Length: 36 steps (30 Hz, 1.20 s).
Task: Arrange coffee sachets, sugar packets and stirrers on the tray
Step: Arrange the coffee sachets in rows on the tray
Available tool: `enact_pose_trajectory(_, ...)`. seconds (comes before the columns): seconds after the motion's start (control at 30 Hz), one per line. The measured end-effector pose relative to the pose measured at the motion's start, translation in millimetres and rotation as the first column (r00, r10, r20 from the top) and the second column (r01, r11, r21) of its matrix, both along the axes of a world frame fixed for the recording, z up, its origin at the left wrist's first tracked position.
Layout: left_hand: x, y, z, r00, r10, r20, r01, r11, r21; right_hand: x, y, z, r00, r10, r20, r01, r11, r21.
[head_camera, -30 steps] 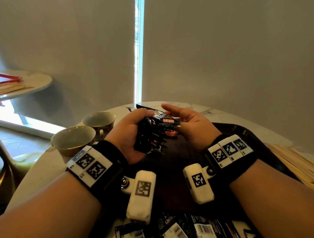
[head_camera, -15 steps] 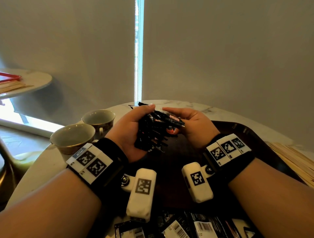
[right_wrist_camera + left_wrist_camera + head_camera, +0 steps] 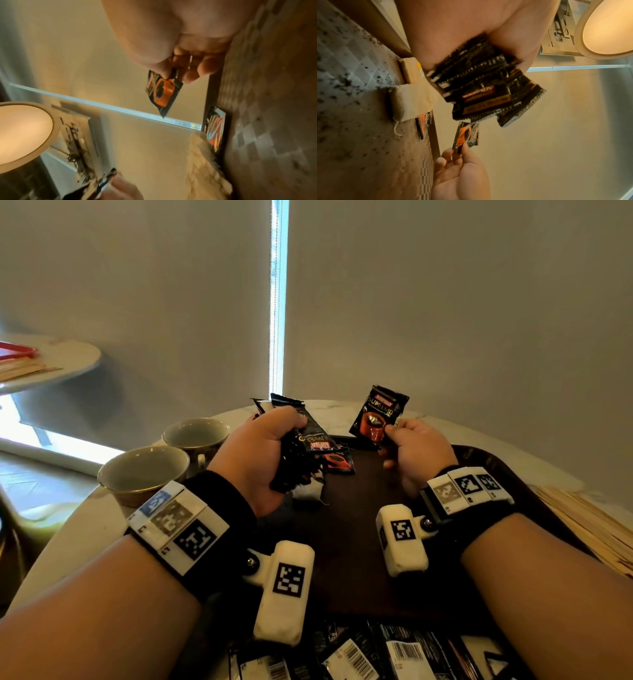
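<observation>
My left hand (image 3: 263, 446) grips a thick bundle of black coffee sachets (image 3: 301, 450) above the left part of the dark brown tray (image 3: 359, 542); the same bundle (image 3: 481, 86) fans out in the left wrist view. My right hand (image 3: 411, 450) pinches one black and red coffee sachet (image 3: 378, 416) by its lower edge and holds it upright over the tray's far side; the pinched sachet (image 3: 163, 90) also shows in the right wrist view. One sachet (image 3: 339, 462) lies flat on the tray near its far edge. A whitish packet (image 3: 306, 491) lies on the tray under my left hand.
Two empty cups (image 3: 144, 474) (image 3: 196, 434) stand on the marble table left of the tray. Wooden stirrers (image 3: 589, 525) lie on the table at the right. More sachets with barcodes (image 3: 376, 655) lie at the near edge. A second table (image 3: 51, 361) stands far left.
My right hand has pulled one sachet off the bundle and lifted it to the right, apart from my left hand. Both hands were together on the bundle before.
</observation>
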<state>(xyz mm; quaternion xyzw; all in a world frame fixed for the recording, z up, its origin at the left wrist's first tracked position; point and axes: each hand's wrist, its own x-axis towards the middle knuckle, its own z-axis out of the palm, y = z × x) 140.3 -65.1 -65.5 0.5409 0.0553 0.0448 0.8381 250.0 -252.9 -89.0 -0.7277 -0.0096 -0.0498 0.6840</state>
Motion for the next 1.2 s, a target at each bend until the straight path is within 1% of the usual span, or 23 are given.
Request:
enact_pose_trajectory(0.07,1.2,0.3,-1.4,1.0,-0.002,-0.016,0.002,1.0,0.008,-5.1,-0.7,3.4,0.997,0.063,-0.053,-0.058,0.994,0.089)
enact_pose_trajectory(0.1,2.4,0.8,-2.8,1.0,-0.005,-0.026,0.006,1.0,0.013,-9.7,0.5,5.7,0.99,0.128,-0.06,-0.117,0.981,0.153)
enact_pose_trajectory(0.13,2.3,0.2,-3.0,0.999,-0.015,-0.039,0.016,1.0,0.015,-14.9,2.5,8.1,0.976,0.211,-0.046,-0.196,0.957,0.215)
enact_pose_trajectory(0.2,1.5,-0.1,-4.0,0.997,-0.053,-0.05,0.053,0.999,0.007,-28.4,10.2,11.8,0.921,0.39,0.018,-0.374,0.868,0.327)
enact_pose_trajectory(0.23,1.8,0.7,-5.1,0.996,-0.07,-0.046,0.07,0.998,0.001,-34.3,14.9,13.4,0.89,0.454,0.043,-0.439,0.828,0.348)
enact_pose_trajectory(0.27,1.7,0.7,-5.0,0.995,-0.089,-0.044,0.089,0.996,-0.004,-37.9,18.8,13.3,0.866,0.497,0.057,-0.485,0.806,0.338)
enact_pose_trajectory(0.37,0.0,0.9,-4.4,0.991,-0.13,-0.023,0.13,0.991,-0.003,-43.1,25.7,12.3,0.816,0.578,0.032,-0.564,0.781,0.269)
enact_pose_trajectory(0.43,0.2,1.4,-4.0,0.993,-0.116,-0.016,0.116,0.993,-0.021,-43.2,25.7,12.0,0.794,0.608,0.008,-0.587,0.762,0.273)
enact_pose_trajectory(0.5,0.4,1.4,-2.6,0.997,-0.073,-0.023,0.073,0.997,-0.018,-44.0,24.2,12.9,0.785,0.619,-0.009,-0.593,0.757,0.274)
enact_pose_trajectory(0.6,3.3,0.2,-6.2,0.995,-0.094,-0.045,0.092,0.995,-0.034,-46.8,24.3,14.0,0.777,0.629,0.004,-0.606,0.747,0.272)
enact_pose_trajectory(0.63,4.0,0.0,-6.7,0.996,-0.075,-0.053,0.073,0.996,-0.042,-47.8,25.1,14.7,0.778,0.628,0.015,-0.607,0.746,0.273)
enact_pose_trajectory(0.73,3.6,0.9,-6.3,1.0,-0.011,-0.027,0.01,0.999,-0.046,-46.5,26.5,16.4,0.815,0.576,0.057,-0.566,0.772,0.289)
enact_pose_trajectory(0.8,6.5,3.5,-8.8,1.0,0.024,-0.007,-0.024,1.0,-0.008,-41.6,24.0,17.0,0.844,0.53,0.08,-0.524,0.785,0.332)
enact_pose_trajectory(0.87,6.9,4.3,-9.1,1.0,0.016,0.018,-0.016,1.0,0.016,-37.9,19.2,17.9,0.855,0.509,0.097,-0.505,0.774,0.382)
enact_pose_trajectory(1.0,7.8,2.0,-10.0,0.997,0.071,0.012,-0.071,0.997,0.004,-40.5,23.2,17.1,0.83,0.549,0.101,-0.544,0.755,0.367)
enact_pose_trajectory(1.13,8.9,2.8,-10.1,0.996,0.088,-0.034,-0.088,0.996,-0.018,-47.2,29.8,15.7,0.791,0.611,0.027,-0.58,0.737,0.347)
enact_pose_trajectory(1.2,8.3,4.6,-9.9,0.995,0.077,-0.063,-0.08,0.996,-0.046,-47.7,25.8,15.8,0.767,0.642,-0.011,-0.607,0.731,0.312)
